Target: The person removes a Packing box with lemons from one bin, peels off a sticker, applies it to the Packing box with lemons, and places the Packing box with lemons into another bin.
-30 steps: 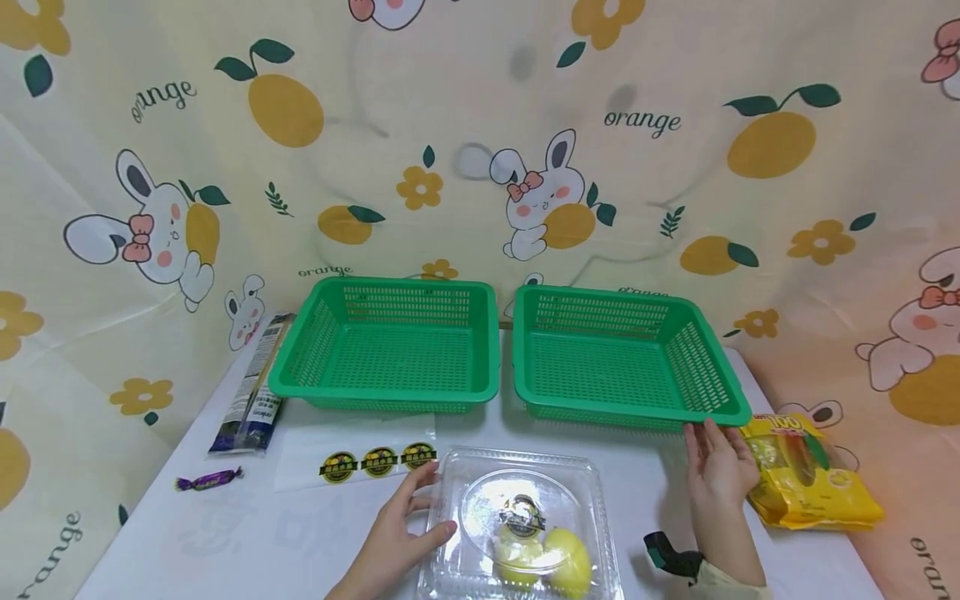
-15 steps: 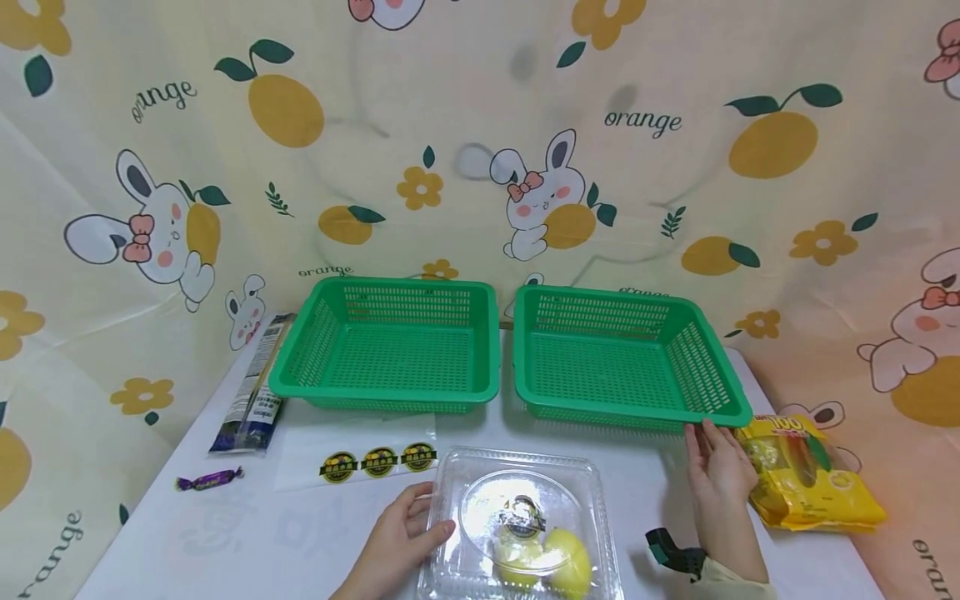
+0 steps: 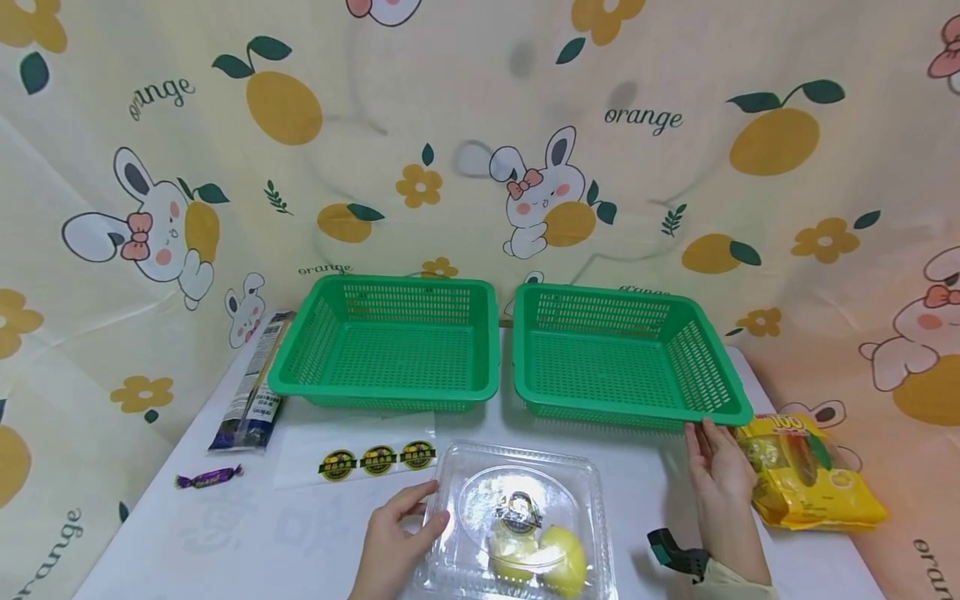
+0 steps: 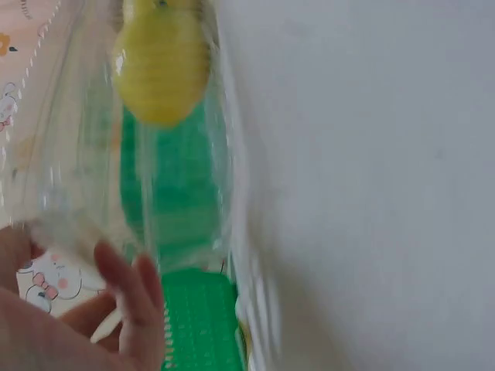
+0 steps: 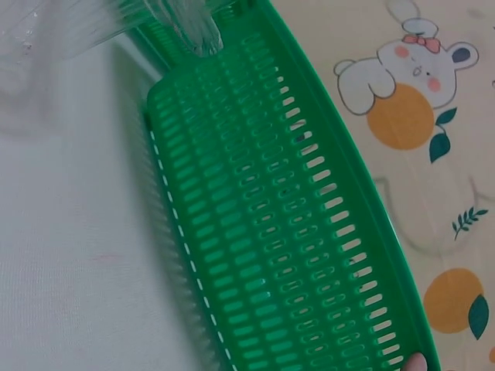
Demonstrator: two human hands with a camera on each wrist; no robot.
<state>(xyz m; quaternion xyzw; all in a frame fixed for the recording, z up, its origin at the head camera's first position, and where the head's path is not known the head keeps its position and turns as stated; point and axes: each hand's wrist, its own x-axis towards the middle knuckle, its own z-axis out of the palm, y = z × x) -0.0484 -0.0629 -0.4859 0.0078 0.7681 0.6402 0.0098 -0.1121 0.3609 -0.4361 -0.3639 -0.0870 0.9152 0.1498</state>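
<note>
A clear plastic clamshell box [image 3: 468, 500] with a dark round sticker on its lid stands at the table's front. Two rounded yellow fruits [image 3: 562, 560] are inside; their kind is unclear through the plastic. My left hand [image 3: 393, 537] holds the box by its left side, thumb against the lid's edge. In the left wrist view the fingers [image 4: 128, 290] meet the box's end. My right hand [image 3: 722, 475] reaches to the front right corner of the right green basket [image 3: 630, 414], its fingertips touching below the rim. One fingertip [image 5: 416, 362] shows at that rim in the right wrist view.
The left green basket [image 3: 382, 392] stands beside the right one, against the printed curtain. A long plastic packet [image 3: 251, 400], a purple wrapped candy [image 3: 210, 477] and a clear bag with round stickers [image 3: 378, 460] lie at left. A yellow snack bag [image 3: 813, 475] lies at right.
The clear box has shifted slightly up and left in the head view, and the left hand's wrist has swung a little to the right. My right hand stays at the basket rim.
</note>
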